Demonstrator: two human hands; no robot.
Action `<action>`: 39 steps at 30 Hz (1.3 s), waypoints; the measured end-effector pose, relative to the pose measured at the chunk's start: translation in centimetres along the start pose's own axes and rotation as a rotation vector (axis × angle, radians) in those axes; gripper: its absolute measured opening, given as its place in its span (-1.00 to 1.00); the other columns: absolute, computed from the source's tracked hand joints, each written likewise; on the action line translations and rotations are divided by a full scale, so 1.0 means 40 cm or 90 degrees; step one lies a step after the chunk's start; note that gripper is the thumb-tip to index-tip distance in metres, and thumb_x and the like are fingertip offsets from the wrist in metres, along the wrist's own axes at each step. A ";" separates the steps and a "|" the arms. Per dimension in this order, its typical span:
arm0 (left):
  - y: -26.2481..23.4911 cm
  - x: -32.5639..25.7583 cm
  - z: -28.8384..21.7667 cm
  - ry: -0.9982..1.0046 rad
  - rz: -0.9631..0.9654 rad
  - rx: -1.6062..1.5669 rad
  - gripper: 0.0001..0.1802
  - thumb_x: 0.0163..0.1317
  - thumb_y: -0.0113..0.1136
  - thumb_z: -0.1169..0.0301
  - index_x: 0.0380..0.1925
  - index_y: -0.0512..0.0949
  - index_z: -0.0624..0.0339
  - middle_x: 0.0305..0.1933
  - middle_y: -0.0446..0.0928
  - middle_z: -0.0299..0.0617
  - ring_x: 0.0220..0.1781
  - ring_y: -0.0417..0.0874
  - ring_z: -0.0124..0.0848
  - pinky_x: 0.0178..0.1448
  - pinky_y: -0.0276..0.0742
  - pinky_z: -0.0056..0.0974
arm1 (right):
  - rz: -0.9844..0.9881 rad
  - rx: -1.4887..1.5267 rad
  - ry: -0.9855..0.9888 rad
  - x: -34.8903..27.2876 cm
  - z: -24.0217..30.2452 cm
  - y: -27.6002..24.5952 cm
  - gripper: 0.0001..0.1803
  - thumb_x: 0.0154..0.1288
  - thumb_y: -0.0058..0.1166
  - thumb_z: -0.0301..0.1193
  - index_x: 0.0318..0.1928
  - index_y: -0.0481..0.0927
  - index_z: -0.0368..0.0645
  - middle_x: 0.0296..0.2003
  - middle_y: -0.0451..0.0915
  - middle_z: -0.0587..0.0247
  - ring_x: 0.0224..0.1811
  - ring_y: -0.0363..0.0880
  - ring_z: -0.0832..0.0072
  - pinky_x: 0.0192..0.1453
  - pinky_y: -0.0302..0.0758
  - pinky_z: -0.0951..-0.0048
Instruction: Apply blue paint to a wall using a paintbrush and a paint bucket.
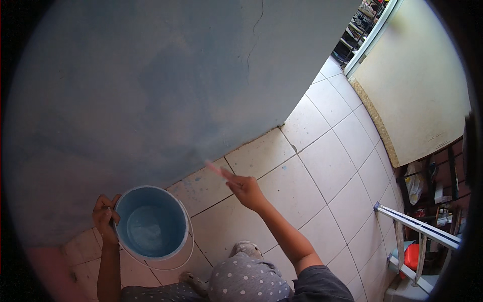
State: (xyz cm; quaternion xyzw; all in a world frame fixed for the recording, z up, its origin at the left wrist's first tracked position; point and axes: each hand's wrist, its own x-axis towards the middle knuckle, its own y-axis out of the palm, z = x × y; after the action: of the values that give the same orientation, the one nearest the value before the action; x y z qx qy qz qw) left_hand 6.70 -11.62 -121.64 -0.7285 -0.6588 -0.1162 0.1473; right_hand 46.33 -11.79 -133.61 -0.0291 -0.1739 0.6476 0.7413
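Observation:
My left hand (105, 216) grips the rim of a round bucket (174, 214) from its left side, fingers hooked over the edge. Light blue paint (150, 229) lies in the bottom of the bucket, and its wire handle hangs down at the front. In my right hand (245, 190) is a thin, pinkish paintbrush (215, 168), pointed toward the base of the wall (196, 65). Its tip is blurred, so I cannot tell whether it touches the wall. Patchy blue covers the wall, and a crack runs down its upper part.
Tiled floor (322, 166) with blue drips near the wall stretches to the right. A ladder (417, 221) stands at the lower right, close to a cluttered rack (443, 181). A pale panel (412, 85) stands at the upper right. My knee (246, 277) is at the bottom.

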 end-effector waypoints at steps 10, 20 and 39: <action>-0.051 -0.028 0.053 -0.054 -0.014 -0.184 -0.39 0.29 0.05 0.11 -0.85 0.23 0.22 -0.55 0.13 -0.28 -0.56 0.15 -0.44 -0.06 0.37 -0.16 | -0.500 -0.021 0.034 0.172 -0.067 -0.276 -0.38 0.28 -0.22 -0.65 0.33 0.41 0.07 -0.36 0.59 0.47 -0.56 0.20 0.78 -0.51 0.22 0.66; 0.045 0.027 -0.006 -0.055 -0.022 -0.107 -0.43 0.25 0.10 0.07 -0.81 0.25 0.19 -0.60 0.15 -0.30 -0.57 0.15 -0.46 -0.13 0.33 -0.19 | -0.011 0.042 0.019 0.050 0.041 -0.063 -0.66 0.36 0.05 -0.44 0.12 0.59 -0.22 -0.10 0.68 0.15 -0.16 0.63 0.52 -0.07 0.54 0.46; 0.022 0.006 -0.033 0.001 0.017 -0.137 -0.45 0.26 0.13 0.08 -0.76 0.29 0.20 -0.66 0.19 -0.32 -0.59 0.18 -0.47 -0.17 0.33 -0.19 | -0.153 0.091 0.312 0.112 0.212 -0.174 -0.52 0.34 -0.04 -0.52 0.28 0.46 -0.07 -0.46 0.52 0.44 -0.69 0.17 0.80 -0.65 0.17 0.67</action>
State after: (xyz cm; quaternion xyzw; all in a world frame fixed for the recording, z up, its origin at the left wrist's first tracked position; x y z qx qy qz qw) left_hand 7.64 -11.95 -120.38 -0.7489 -0.6325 -0.1849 0.0699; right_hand 50.90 -10.10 -122.80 -0.1119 0.0547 0.5393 0.8328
